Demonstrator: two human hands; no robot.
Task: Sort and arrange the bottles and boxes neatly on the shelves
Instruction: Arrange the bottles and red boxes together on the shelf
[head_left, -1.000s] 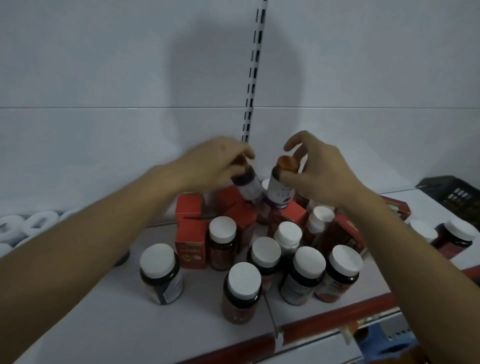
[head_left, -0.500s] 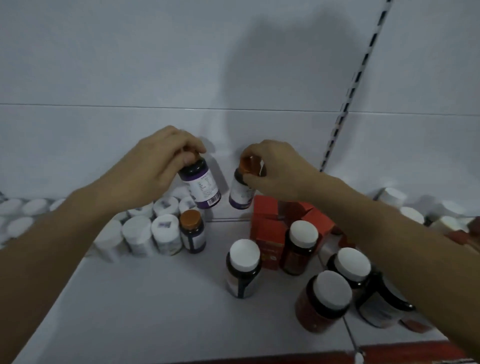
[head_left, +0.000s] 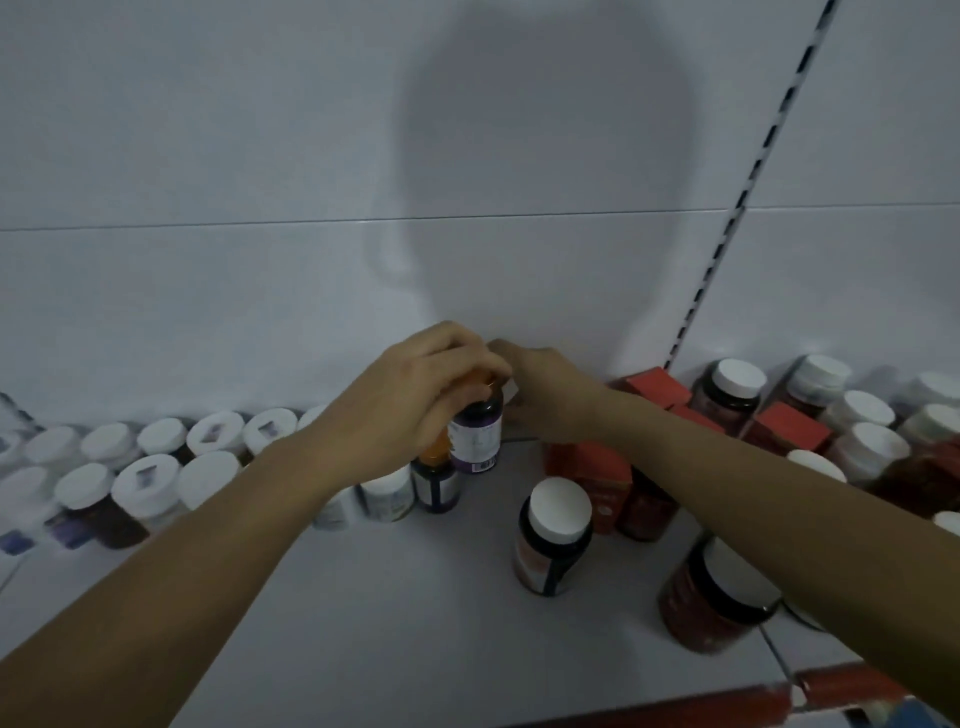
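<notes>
White shelf (head_left: 389, 597), pale wall (head_left: 208, 156), left grip (head_left: 410, 400) clasping purple bottle (head_left: 478, 426), right grip (head_left: 550, 395) unclear

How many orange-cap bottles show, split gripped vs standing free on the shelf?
Gripped by the left hand: 1, the purple-label bottle
Standing free on the shelf: 1, the front bottle
Total: 2
What the right hand holds is hidden.

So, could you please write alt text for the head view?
The left hand grips a purple bottle by its orange cap at the back of the shelf, the right hand close beside it. White-capped bottles line the left; red boxes and jars crowd the right.
</notes>
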